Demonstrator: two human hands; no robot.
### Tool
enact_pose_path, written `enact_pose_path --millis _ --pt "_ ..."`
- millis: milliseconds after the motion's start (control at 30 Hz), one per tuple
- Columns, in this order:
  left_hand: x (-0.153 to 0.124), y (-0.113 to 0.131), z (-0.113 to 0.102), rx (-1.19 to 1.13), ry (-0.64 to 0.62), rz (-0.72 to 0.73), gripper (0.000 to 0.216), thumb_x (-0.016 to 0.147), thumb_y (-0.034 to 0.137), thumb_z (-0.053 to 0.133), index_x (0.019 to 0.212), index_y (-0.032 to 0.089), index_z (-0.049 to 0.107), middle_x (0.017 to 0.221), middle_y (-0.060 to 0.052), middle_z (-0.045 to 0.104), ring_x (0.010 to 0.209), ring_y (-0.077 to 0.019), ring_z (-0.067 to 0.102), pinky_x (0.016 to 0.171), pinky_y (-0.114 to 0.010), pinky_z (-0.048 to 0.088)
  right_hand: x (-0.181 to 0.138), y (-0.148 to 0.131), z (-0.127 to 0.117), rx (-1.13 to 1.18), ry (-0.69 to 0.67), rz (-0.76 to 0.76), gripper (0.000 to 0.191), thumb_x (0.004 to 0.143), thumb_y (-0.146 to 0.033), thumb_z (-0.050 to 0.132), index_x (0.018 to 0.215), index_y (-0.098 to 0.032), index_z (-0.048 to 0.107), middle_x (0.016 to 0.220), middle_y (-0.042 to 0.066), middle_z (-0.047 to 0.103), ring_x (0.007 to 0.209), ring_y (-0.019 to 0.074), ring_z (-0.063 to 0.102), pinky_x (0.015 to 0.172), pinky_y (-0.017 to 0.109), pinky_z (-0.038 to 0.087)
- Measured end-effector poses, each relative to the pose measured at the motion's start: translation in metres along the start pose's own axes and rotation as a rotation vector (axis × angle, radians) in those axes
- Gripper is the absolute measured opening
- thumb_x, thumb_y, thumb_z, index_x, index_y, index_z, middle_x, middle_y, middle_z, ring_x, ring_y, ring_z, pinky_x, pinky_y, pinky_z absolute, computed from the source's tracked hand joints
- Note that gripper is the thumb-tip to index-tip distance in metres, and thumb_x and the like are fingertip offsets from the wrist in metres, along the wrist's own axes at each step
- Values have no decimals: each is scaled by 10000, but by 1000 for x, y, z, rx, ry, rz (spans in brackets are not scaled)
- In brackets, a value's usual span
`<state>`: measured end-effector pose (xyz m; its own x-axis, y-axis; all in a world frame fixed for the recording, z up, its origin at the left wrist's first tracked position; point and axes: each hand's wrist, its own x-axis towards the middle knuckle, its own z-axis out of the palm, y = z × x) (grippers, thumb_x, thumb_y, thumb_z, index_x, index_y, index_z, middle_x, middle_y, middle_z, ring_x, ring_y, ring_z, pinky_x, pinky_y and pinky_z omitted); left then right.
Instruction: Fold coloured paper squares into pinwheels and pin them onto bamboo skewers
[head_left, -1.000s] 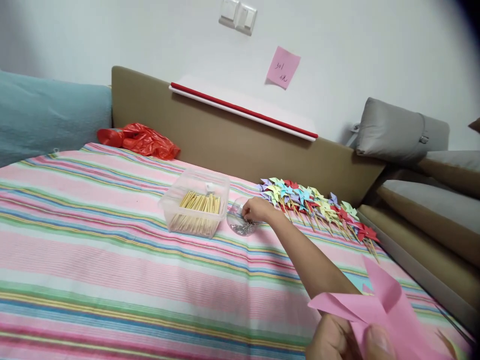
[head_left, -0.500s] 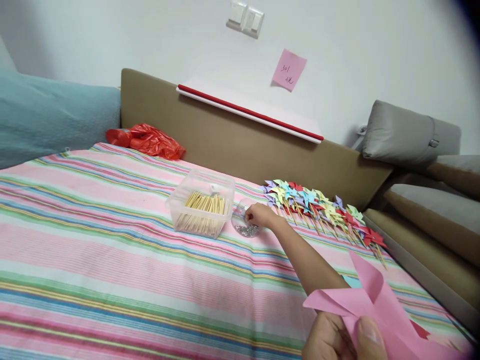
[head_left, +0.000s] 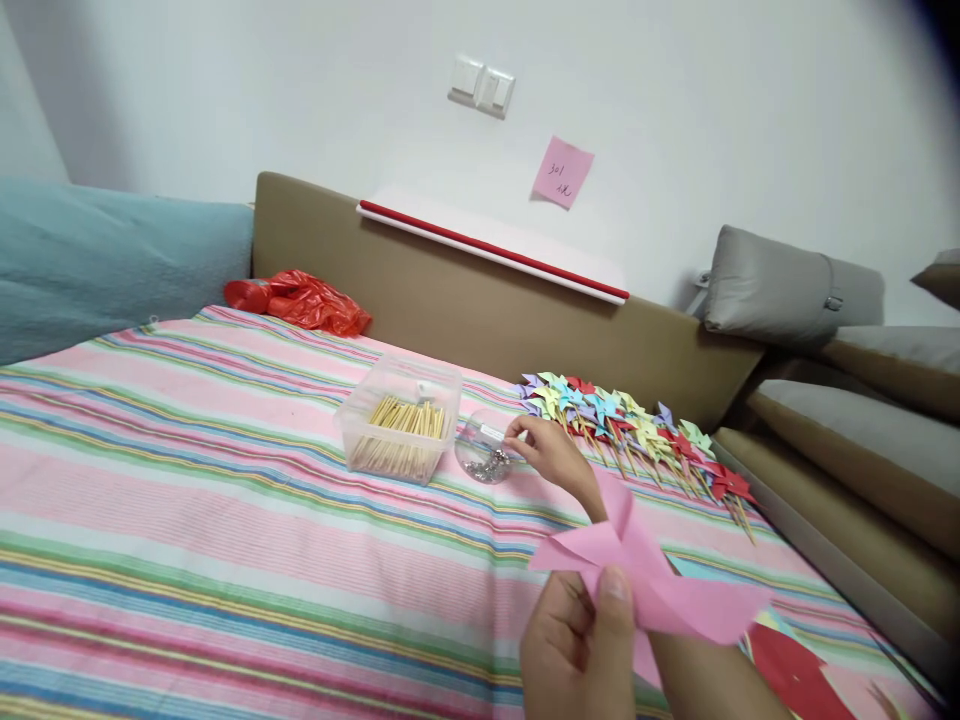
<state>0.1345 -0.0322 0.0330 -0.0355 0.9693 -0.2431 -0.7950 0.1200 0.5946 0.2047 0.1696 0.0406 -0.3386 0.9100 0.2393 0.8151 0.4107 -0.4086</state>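
Observation:
My left hand is closed on a pink paper pinwheel, thumb pressed on its folded middle. The pinwheel has no stick on it that I can see. Behind it, my right hand is pinched at the right rim of a clear round container. Small shiny metal pieces lie in that container. Whatever is between the right fingertips is too small to make out. The pinwheel covers part of my right forearm. Left of the container stands a clear plastic box of thin wooden sticks.
Several finished coloured pinwheels on sticks lie along the back right. Red paper is at the lower right. A red plastic bag rests by the brown headboard. Grey-brown cushions border the striped cloth on the right.
My right hand has drawn back from over the metal pieces to the container's right rim, fingers pinched. My left hand has moved the pink pinwheel left. The camera view has shifted slightly.

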Motion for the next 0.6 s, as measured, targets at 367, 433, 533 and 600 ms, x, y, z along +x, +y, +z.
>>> enact_pose_path --millis 367,433,533,600 --pt "-11 38 -6 415 8 242 408 741 505 794 646 188 555 579 49 480 587 -118 430 558 -206 361 -210 -61 -54 1197 801 423 301 814 -486 756 1022 -274 707 1404 43 591 1232 228 570 965 353 536" --pt "-11 37 -2 518 3 296 378 760 487 781 659 183 580 594 41 520 600 -122 456 576 -209 377 -214 -76 -46 1295 751 372 225 834 -479 738 923 -276 701 1518 24 495 1370 280 473 1044 451 501" --pt "-14 30 4 557 -47 298 313 767 450 783 723 174 643 659 13 605 668 -146 529 635 -219 422 -212 -86 -29 1312 639 325 237 852 -469 719 796 -254 637 1581 12 401 1446 311 384 1124 534 399" --pt "-15 24 7 535 -79 235 287 756 418 800 748 171 655 678 5 620 692 -154 550 655 -222 438 -211 -85 -19 1239 606 290 228 874 -454 693 794 -251 629 1589 28 362 1474 311 334 1137 521 376"
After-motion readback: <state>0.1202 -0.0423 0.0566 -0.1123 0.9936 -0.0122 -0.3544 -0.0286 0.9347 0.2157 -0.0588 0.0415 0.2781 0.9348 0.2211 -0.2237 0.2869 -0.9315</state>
